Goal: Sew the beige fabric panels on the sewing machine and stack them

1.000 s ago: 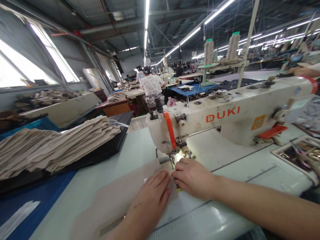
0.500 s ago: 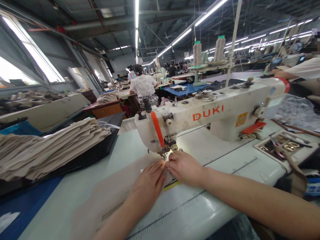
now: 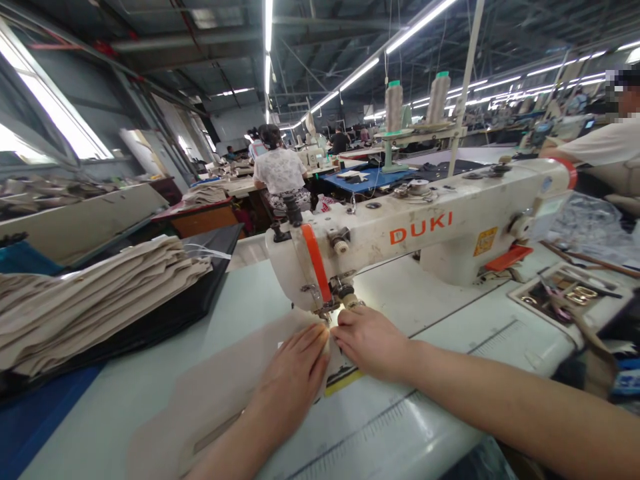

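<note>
A pale beige fabric piece lies flat on the table under the head of the white sewing machine. My left hand rests flat on it, fingers stretched toward the needle area. On the other side, my right hand is closed, thumb and fingers pinched at the fabric's edge just in front of the presser foot. The fingertips of both hands almost meet there. Little of the cloth shows between them, and the stitching point is partly hidden.
A stack of beige fabric pieces lies on black material at the left. A tray with metal rings and small tools sits at the right. Thread cones stand behind the machine. One person sits ahead, another at far right.
The view has shifted slightly, so the fabric stack sits further left. Both hands keep nearly the same place by the needle, the right fingers slightly lower in view.
</note>
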{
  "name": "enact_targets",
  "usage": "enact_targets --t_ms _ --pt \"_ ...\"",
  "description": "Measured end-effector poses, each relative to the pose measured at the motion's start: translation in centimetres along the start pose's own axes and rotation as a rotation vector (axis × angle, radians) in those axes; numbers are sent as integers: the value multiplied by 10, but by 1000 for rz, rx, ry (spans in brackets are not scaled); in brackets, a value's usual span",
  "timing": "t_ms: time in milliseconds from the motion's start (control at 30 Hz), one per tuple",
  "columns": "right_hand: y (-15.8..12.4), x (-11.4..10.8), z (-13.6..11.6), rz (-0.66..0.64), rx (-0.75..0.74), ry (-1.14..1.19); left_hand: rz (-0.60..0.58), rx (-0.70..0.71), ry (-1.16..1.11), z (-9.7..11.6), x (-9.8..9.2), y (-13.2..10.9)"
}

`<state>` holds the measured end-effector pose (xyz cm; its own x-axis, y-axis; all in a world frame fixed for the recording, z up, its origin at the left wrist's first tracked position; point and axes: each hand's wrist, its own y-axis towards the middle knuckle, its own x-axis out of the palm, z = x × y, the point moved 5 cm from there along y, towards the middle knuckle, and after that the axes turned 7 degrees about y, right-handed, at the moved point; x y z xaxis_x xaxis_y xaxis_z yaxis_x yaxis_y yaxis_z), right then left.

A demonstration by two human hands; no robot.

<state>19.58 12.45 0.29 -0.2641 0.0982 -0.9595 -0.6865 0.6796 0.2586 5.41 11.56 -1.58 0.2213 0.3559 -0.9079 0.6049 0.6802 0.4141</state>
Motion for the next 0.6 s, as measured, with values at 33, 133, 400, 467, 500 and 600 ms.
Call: enact_targets --t_ms 33,133,400,467,500,600 --pt "0 0 0 -4 0 -1 4 2 -1 0 0 0" --pt "1 0 0 -18 2 -7 7 6 -12 -1 2 0" --pt "1 2 -1 -12 -6 -13 6 48 27 -1 3 1" --pt "-1 2 -1 -2 -6 -10 10 50 30 0 3 0" --pt "-1 2 -1 0 -8 -8 7 44 29 -1 2 0" --pt "-1 3 -2 3 -20 -3 -17 22 17 -2 3 -1"
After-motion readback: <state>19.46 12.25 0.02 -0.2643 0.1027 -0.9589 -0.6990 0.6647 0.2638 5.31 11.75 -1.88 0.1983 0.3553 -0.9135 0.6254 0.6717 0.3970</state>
